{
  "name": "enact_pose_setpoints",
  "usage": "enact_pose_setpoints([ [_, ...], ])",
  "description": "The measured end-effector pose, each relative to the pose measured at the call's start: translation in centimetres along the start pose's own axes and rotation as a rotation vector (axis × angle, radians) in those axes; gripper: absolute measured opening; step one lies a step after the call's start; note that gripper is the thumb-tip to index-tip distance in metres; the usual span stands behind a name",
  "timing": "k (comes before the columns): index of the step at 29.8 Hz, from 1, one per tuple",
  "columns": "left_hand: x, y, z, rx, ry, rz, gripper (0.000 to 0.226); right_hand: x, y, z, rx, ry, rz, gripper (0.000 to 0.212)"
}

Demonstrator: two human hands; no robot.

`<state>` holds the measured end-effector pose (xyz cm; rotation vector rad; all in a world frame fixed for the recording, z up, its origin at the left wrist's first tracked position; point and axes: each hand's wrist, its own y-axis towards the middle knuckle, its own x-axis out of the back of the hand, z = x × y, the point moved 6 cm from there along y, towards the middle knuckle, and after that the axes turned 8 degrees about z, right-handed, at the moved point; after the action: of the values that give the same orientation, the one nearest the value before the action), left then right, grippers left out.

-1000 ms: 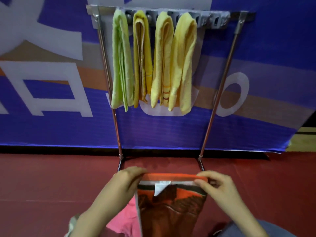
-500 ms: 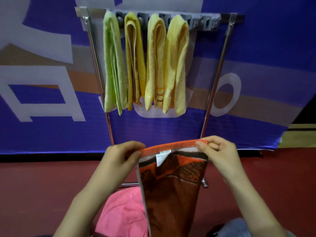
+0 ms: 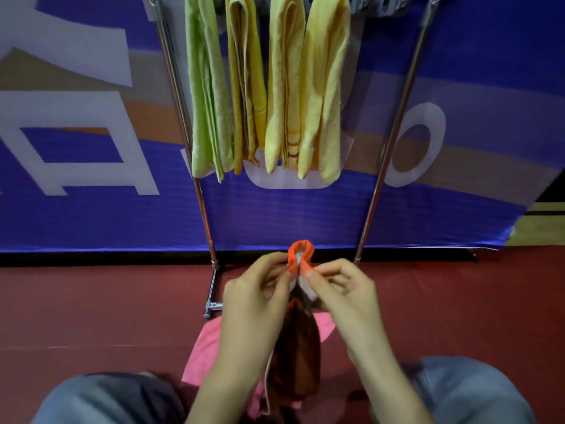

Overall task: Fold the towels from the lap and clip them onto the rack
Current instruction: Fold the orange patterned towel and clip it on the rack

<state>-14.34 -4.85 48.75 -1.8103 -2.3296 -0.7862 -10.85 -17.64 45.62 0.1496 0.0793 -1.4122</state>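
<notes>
Orange-brown towel (image 3: pixel 298 347) pinched at top by L hand (image 3: pixel 260 298) & R hand (image 3: pixel 342 295) grips (rack (image 3: pixel 396 123) top cut off).

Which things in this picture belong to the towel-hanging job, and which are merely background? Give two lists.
Job: orange towel, pinched by left hand and right hand; pink towel beneath; rack; green towel and yellow towels, already hung.
Background: blue banner; red floor.
</notes>
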Motion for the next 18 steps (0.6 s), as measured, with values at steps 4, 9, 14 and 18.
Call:
enact_pose_setpoints([
  [4,-0.6,-1.0,0.0,-0.009,-0.049,0.029,0.036,-1.3,-0.8,-0.9,-0.087,0.107,0.102,0.017],
  [9,-1.0,-1.5,0.2,-0.032,-0.008,0.124,0.041,-1.2,-1.0,-1.8,-0.220,0.277,0.187,0.040],
  [14,0.1,-1.1,1.7,-0.022,-0.030,0.132,0.049,-0.4,-1.1,-1.4,-0.056,0.159,0.209,0.016],
  [18,0.7,-0.7,1.2,-0.027,-0.203,0.212,0.032,1.6,-0.1,-0.9,0.117,-0.204,0.206,0.044],
])
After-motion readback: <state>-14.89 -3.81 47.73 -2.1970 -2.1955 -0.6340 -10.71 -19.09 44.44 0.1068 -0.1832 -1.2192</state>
